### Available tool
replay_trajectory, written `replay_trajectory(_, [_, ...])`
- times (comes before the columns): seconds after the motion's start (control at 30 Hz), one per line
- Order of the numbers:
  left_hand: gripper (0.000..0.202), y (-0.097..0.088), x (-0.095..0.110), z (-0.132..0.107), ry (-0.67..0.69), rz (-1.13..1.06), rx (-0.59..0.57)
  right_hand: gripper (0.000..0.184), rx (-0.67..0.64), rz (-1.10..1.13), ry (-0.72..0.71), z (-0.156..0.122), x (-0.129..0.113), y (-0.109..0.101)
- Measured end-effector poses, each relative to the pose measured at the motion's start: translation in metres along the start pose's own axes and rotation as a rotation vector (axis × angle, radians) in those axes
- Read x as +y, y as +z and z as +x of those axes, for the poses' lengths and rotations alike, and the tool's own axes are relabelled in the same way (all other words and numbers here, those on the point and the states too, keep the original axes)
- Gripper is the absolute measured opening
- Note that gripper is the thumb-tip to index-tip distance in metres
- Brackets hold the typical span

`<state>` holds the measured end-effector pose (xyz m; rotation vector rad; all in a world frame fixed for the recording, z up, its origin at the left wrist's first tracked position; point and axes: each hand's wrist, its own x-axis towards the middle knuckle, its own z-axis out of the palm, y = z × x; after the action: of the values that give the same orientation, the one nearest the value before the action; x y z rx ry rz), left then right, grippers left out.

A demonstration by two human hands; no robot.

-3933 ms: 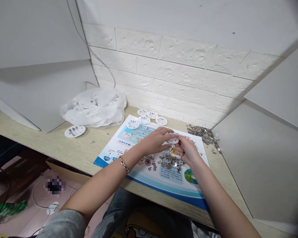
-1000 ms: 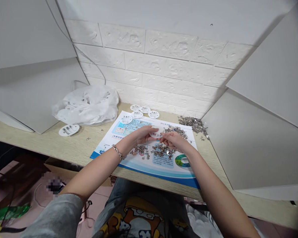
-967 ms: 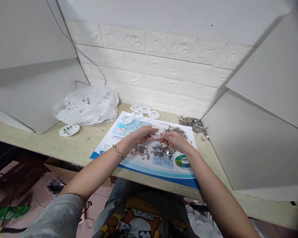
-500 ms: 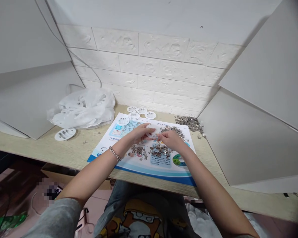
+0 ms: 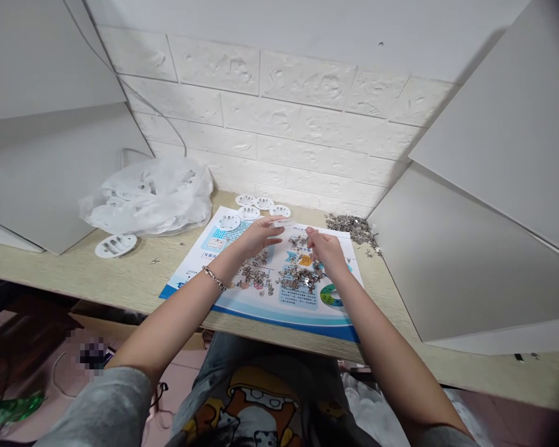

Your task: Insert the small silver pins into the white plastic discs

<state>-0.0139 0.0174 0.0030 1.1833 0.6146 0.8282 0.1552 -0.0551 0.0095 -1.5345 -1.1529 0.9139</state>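
My left hand (image 5: pixel 263 234) grips a white round plastic disc (image 5: pixel 284 223), tilted so that its edge faces me. To the right, apart from the disc, my right hand (image 5: pixel 325 249) has thumb and fingertips pinched together; whatever they hold is too small to make out. Beneath both hands lies a printed sheet (image 5: pixel 261 308) with small metal pieces (image 5: pixel 302 277) heaped on it. Another cluster of metal pieces (image 5: pixel 254 276) sits nearer my left wrist. Beyond the left hand, several white discs with metal parts (image 5: pixel 249 213) lie face up.
A clear plastic bag of white discs (image 5: pixel 153 197) rests at the back left, with a single disc (image 5: pixel 116 246) before it. A bigger metal pile (image 5: pixel 354 231) lies by the wall. Grey-white panels (image 5: pixel 484 261) stand on both sides of the table (image 5: pixel 121 279).
My hands have moved apart; earlier the right fingers touched the disc. The left hand has raised and tilted the disc from facing me to nearly edge-on. The view has shifted slightly.
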Motion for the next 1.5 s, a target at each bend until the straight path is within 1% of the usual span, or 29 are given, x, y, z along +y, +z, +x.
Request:
replay_trajectory(0.1, [0.027,0.004,-0.004,-0.001,0.043,0.194,-0.049,0.046,-0.105,0.035,0.044,0.002,0.003,0.002])
replay_trajectory(0.17, [0.035,0.007,-0.003,-0.004,0.053,0.25,-0.108,0.043,-0.129,0.059,0.051,0.003,0.006,0.003])
replay_trajectory(0.2, [0.04,0.008,-0.002,-0.005,0.039,0.22,-0.14,0.042,-0.133,0.066,0.051,0.003,0.007,0.004])
replay_trajectory(0.27, [0.047,0.01,0.002,-0.008,-0.015,0.085,-0.197,0.041,-0.142,0.064,0.042,0.005,0.009,0.004])
replay_trajectory(0.33, [0.047,0.011,0.005,-0.011,-0.081,-0.043,-0.212,0.041,-0.155,0.035,0.026,0.008,0.011,0.002])
replay_trajectory(0.4, [0.045,0.011,0.006,-0.011,-0.141,-0.079,-0.174,0.042,-0.179,-0.021,0.009,0.011,0.011,-0.001])
replay_trajectory(0.47, [0.046,0.01,0.005,-0.01,-0.17,-0.061,-0.088,0.041,-0.155,-0.103,-0.018,0.013,0.011,-0.006])
replay_trajectory(0.5, [0.048,0.009,0.004,-0.008,-0.164,-0.049,-0.027,0.042,-0.124,-0.162,-0.04,0.013,0.011,-0.009])
replay_trajectory(0.57, [0.051,0.006,0.0,-0.005,-0.115,-0.033,0.139,0.041,-0.079,-0.325,-0.104,0.013,0.011,-0.015])
replay_trajectory(0.63, [0.054,0.003,-0.004,-0.001,-0.055,-0.019,0.3,0.038,-0.124,-0.507,-0.147,0.012,0.011,-0.017])
replay_trajectory(0.67, [0.055,0.002,-0.006,0.0,-0.037,-0.013,0.355,0.037,-0.165,-0.588,-0.158,0.011,0.011,-0.017])
replay_trajectory(0.7, [0.055,0.001,-0.007,0.001,-0.026,-0.01,0.388,0.034,-0.203,-0.653,-0.161,0.009,0.011,-0.015])
replay_trajectory(0.77, [0.053,0.001,-0.008,0.002,-0.014,-0.013,0.396,0.031,-0.262,-0.748,-0.164,0.006,0.011,-0.01])
replay_trajectory(0.83, [0.049,0.003,-0.007,0.001,0.018,-0.014,0.39,0.031,-0.29,-0.803,-0.179,0.004,0.012,-0.004])
replay_trajectory(0.9, [0.045,0.005,-0.006,-0.001,0.059,-0.01,0.384,0.032,-0.291,-0.828,-0.201,0.002,0.012,0.0])
replay_trajectory(0.97, [0.041,0.006,-0.005,-0.002,0.071,-0.009,0.374,0.033,-0.277,-0.839,-0.221,0.002,0.012,0.003])
replay_trajectory(1.03, [0.038,0.007,-0.005,-0.002,0.049,-0.005,0.368,0.033,-0.277,-0.848,-0.223,0.002,0.012,0.004])
replay_trajectory(1.2, [0.031,0.011,-0.004,-0.004,-0.04,0.014,0.35,0.024,-0.278,-0.879,-0.221,0.002,0.013,0.005])
replay_trajectory(1.33, [0.023,0.013,-0.003,-0.006,-0.066,0.027,0.338,0.027,-0.276,-0.938,-0.232,0.002,0.014,0.007])
replay_trajectory(1.43, [0.021,0.013,-0.004,-0.007,-0.077,0.046,0.329,0.021,-0.267,-0.937,-0.231,0.002,0.013,0.009])
replay_trajectory(1.5, [0.021,0.013,-0.005,-0.006,-0.083,0.051,0.31,0.021,-0.266,-0.935,-0.234,0.002,0.013,0.011])
